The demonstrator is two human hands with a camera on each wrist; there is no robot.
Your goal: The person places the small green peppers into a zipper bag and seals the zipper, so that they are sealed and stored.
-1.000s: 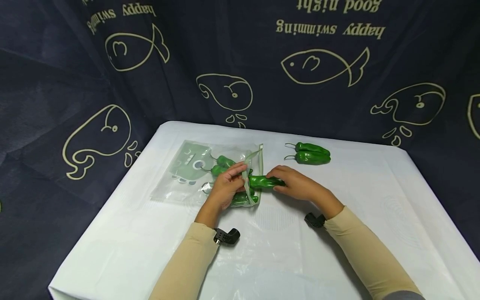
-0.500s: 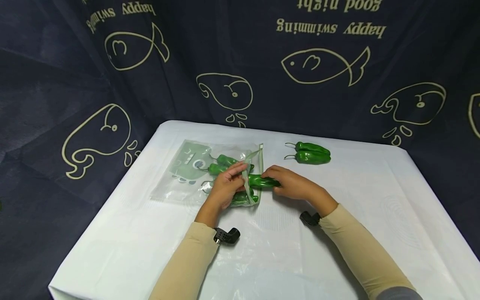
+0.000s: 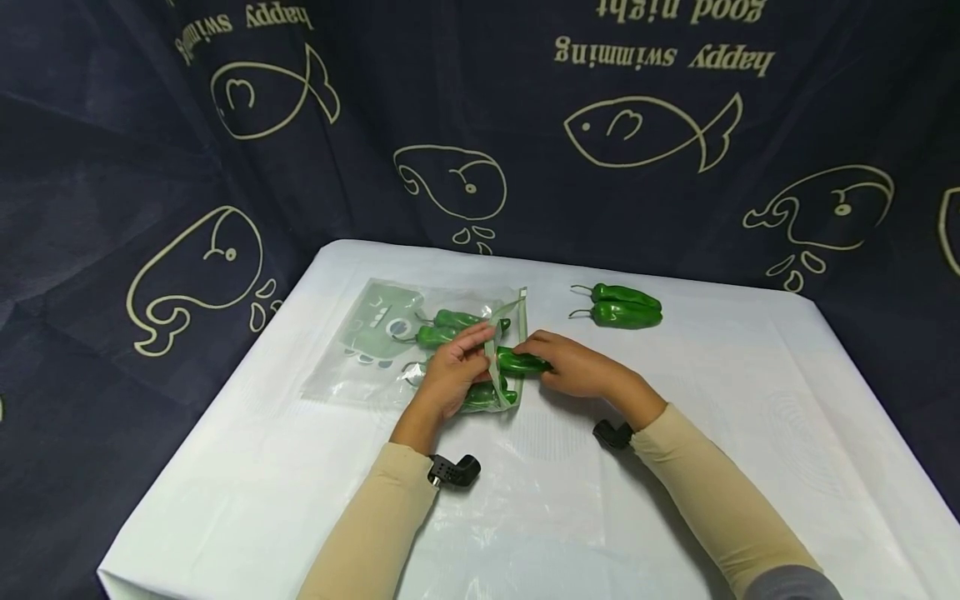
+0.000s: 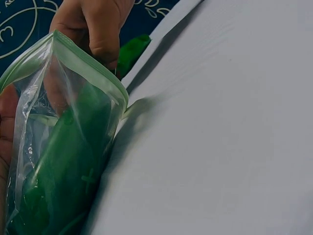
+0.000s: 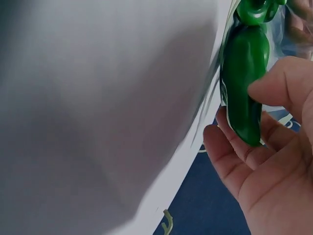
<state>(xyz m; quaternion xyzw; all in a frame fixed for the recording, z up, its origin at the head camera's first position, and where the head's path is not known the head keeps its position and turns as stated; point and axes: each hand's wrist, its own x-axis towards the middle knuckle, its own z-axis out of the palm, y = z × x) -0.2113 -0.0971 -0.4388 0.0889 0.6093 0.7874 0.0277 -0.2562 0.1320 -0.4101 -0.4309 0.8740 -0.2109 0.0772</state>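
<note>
The grip of the right hand (image 3: 579,367) pinches a green pepper (image 3: 516,361), its end in the bag (image 3: 330,383), whose edge the left hand (image 3: 452,375) pinches. Other peppers (image 3: 437,337) lie inside the bag, and two loose peppers (image 3: 626,315) rest right of it on the desk (image 3: 300,492)

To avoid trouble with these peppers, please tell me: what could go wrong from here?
The pepper in the right hand might snag on the rim of the bag. Other peppers inside lie near this rim and could block it. If the left hand lets go, the bag may sag shut.
</note>
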